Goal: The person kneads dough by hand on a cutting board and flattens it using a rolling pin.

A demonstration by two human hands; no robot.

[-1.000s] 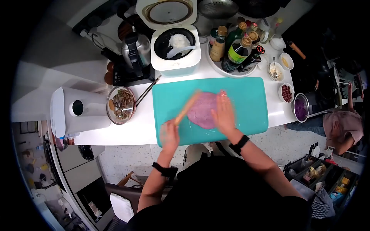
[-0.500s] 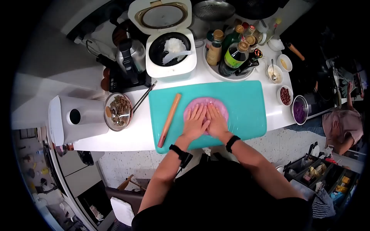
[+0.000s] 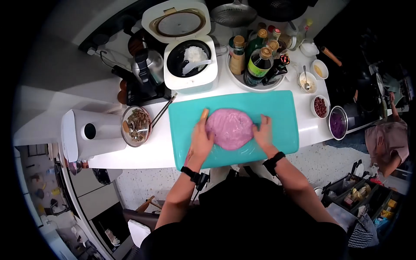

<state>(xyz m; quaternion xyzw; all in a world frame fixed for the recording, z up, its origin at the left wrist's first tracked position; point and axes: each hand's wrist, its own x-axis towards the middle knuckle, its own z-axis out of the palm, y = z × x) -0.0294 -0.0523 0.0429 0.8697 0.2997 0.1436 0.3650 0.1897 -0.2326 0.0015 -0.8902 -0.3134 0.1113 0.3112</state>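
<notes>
There was one round of pink dough (image 3: 230,129), one rolling pin (image 3: 204,113) and one green mat (image 3: 277,112). Two chopsticks (image 3: 164,112) and one glass bowl (image 3: 125,138) were on the left of the surface (image 3: 147,158). On the far side stood one rice cooker (image 3: 190,84) with one paddle (image 3: 196,66), one kettle (image 3: 155,67) and one tray (image 3: 255,89) of at least five bottles (image 3: 259,67). On the right were one metal bowl (image 3: 346,118), three small bowls (image 3: 312,107) of food and one spoon (image 3: 306,80).

Inside a kitchen, an open rice cooker (image 3: 193,83) holding white rice (image 3: 195,54) stands at the far side of a white table (image 3: 147,157), a metal kettle (image 3: 155,64) to its left, a tray (image 3: 256,89) of capped bottles (image 3: 258,67) to its right. Small bowls (image 3: 312,106) of food sit at the table's right end; a perforated metal strainer (image 3: 233,15) shows beyond.
</notes>
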